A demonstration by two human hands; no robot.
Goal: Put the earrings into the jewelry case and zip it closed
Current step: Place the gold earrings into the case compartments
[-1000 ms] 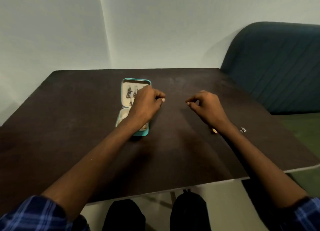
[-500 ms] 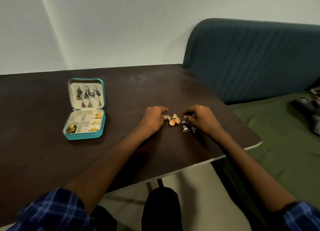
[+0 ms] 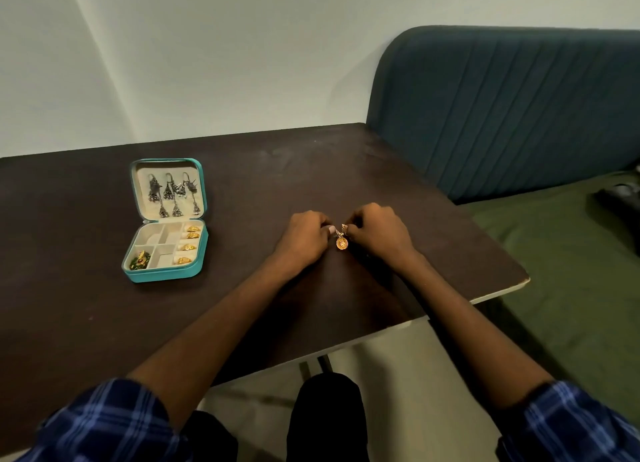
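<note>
Change: since 0.5 s ago the 2 hands have closed in on each other, and the small dark triangular earrings that lay by the right hand are now out of sight; 1 gold piece shows where 2 did.
Jewelry case (image 3: 166,271): teal, lying open on the left of the tabletop (image 3: 86,305), well apart from both hands, lid flat behind the tray.
Lid: 3 silver drop earrings (image 3: 173,193) hang in a row on the cream lining.
Tray: gold earrings (image 3: 188,243) fill the right column; a green and gold piece (image 3: 140,260) sits in the near left compartment.
Left hand (image 3: 304,240): fingers curled, tips pinching at the earring.
Gold earring (image 3: 342,242): round, ornate, hanging between the 2 hands just above the tabletop.
Right hand (image 3: 377,234): fingers curled, pinching the top of the same earring.
Beyond: blue headboard (image 3: 502,115), green bed (image 3: 571,253).
</note>
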